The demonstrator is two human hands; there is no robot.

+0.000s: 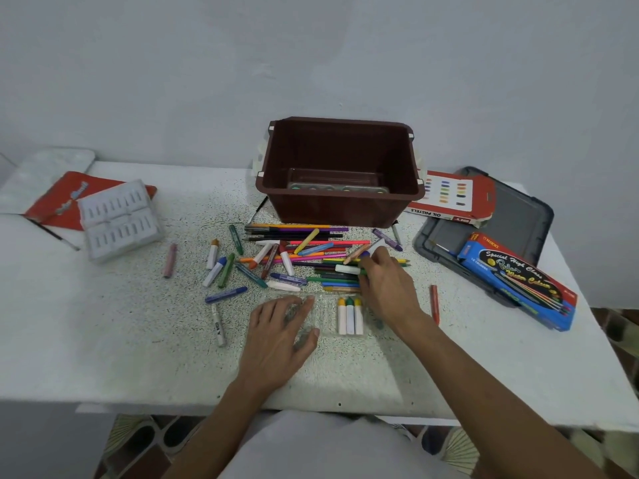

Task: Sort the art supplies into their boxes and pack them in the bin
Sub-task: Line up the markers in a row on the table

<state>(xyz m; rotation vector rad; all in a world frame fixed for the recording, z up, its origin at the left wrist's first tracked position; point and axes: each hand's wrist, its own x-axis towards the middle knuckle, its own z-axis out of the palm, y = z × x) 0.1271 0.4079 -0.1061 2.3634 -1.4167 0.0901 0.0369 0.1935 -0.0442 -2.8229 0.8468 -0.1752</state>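
Palette (pixel 339 189) low in the bin (pixel 345 209) (mostly behind its front wall)

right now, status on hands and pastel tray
Left hand flat on clear tray. Right hand in the pile, grip unclear. Three pastels in tray. Pile between tray and bin.

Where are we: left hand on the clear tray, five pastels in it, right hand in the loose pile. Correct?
Not quite: the head view shows three pastels in the clear tray, not five. The left hand does rest on the tray, and the right hand is in the loose pile.
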